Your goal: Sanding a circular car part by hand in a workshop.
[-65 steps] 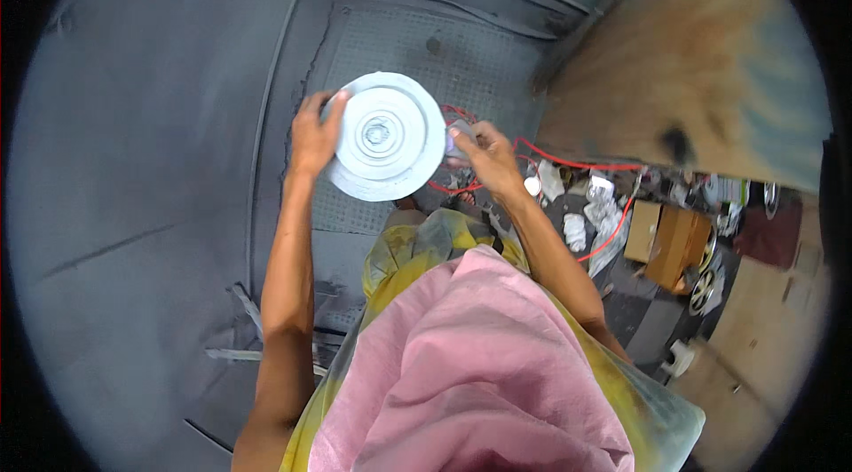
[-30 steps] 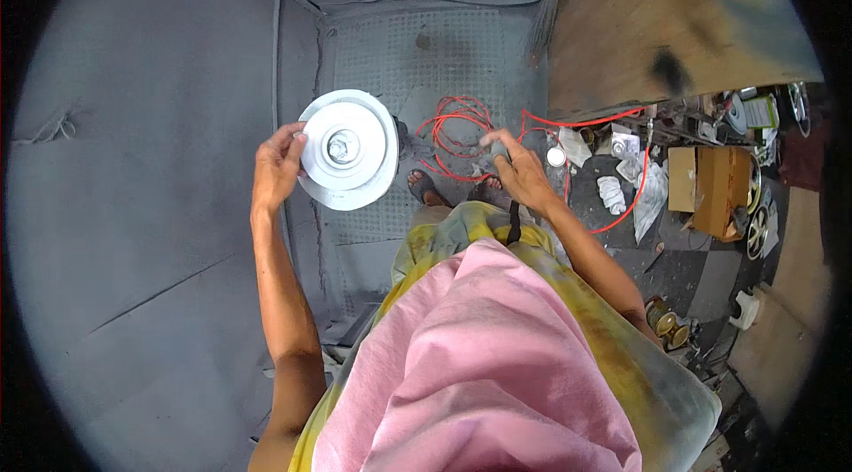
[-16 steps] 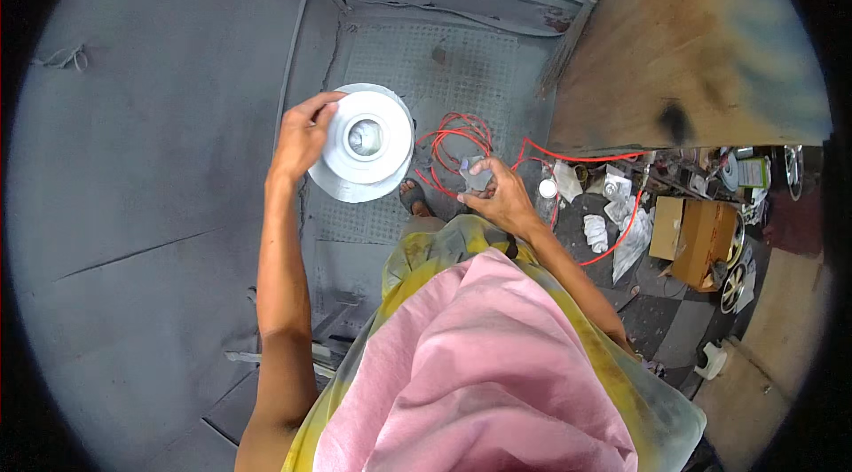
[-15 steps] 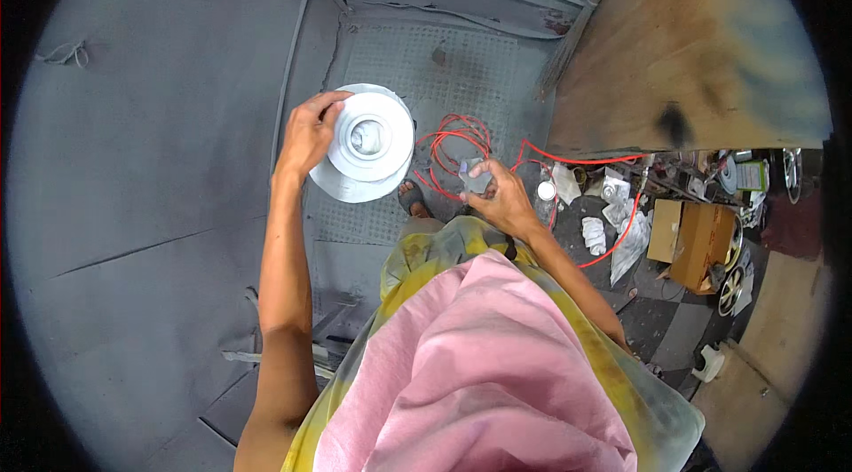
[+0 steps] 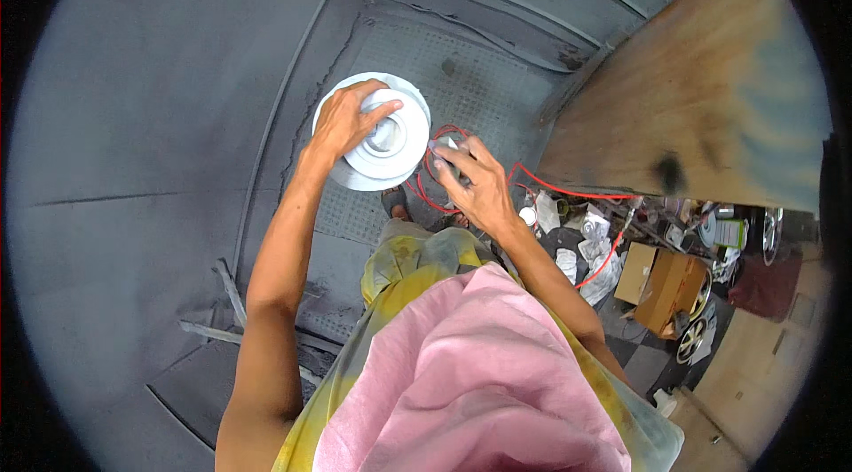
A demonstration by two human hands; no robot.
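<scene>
Left hand (image 5: 348, 123) grasps and steadies the white disc (image 5: 410, 142); right hand (image 5: 482, 186) seemingly pinches a grey pad (image 5: 451, 143) beside it; next move needs steady support

The round piece (image 5: 405, 157) at eleven o'clock is white; the cloth (image 5: 466, 374) at six is pink, the clothing (image 5: 404, 263) blotched yellow and grey. At three the hose (image 5: 577, 195) is red; at two, the brown board (image 5: 683, 108) shows black and bluish patches.
</scene>
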